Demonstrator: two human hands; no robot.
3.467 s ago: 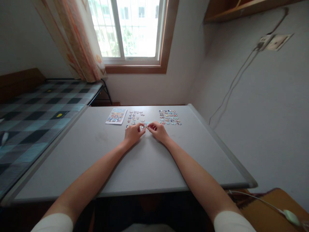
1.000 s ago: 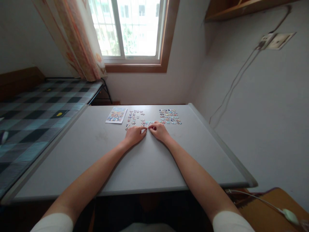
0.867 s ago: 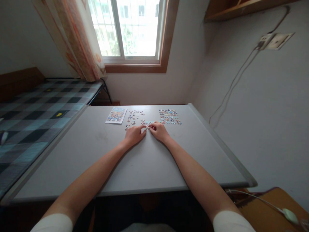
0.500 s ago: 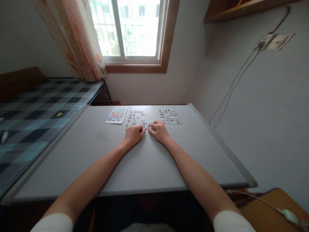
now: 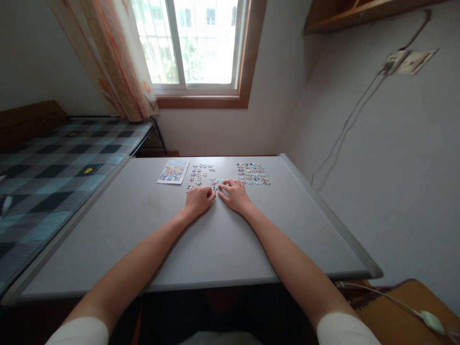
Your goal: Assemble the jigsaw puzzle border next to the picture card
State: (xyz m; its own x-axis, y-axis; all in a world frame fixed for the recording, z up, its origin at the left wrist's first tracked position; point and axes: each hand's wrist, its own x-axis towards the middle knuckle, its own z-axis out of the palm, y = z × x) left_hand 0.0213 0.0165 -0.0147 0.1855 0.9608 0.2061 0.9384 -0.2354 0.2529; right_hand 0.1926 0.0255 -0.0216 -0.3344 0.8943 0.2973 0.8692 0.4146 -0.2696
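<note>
My left hand (image 5: 199, 200) rests on the table with its fingers curled in, thumb and fingertips pressed at the near edge of a small cluster of jigsaw pieces (image 5: 213, 182). Just right of it, my right hand (image 5: 234, 195) bends over the same cluster, its thumb and forefinger closing on a jigsaw piece (image 5: 217, 187). The fingertips of both hands almost meet. My hands cover part of the cluster. More loose jigsaw pieces (image 5: 199, 176) lie beyond my left hand, and rows of them (image 5: 256, 173) lie beyond my right.
A printed picture sheet (image 5: 173, 172) lies at the table's far left. The grey table (image 5: 215, 254) has raised edges. A bed with a checked cover (image 5: 82, 158) stands to the left, a window (image 5: 204, 48) is ahead, and a cable (image 5: 339, 134) hangs down the right wall.
The fingers of my right hand have shifted slightly left and settled at the jigsaw pieces. My left hand stays almost still.
</note>
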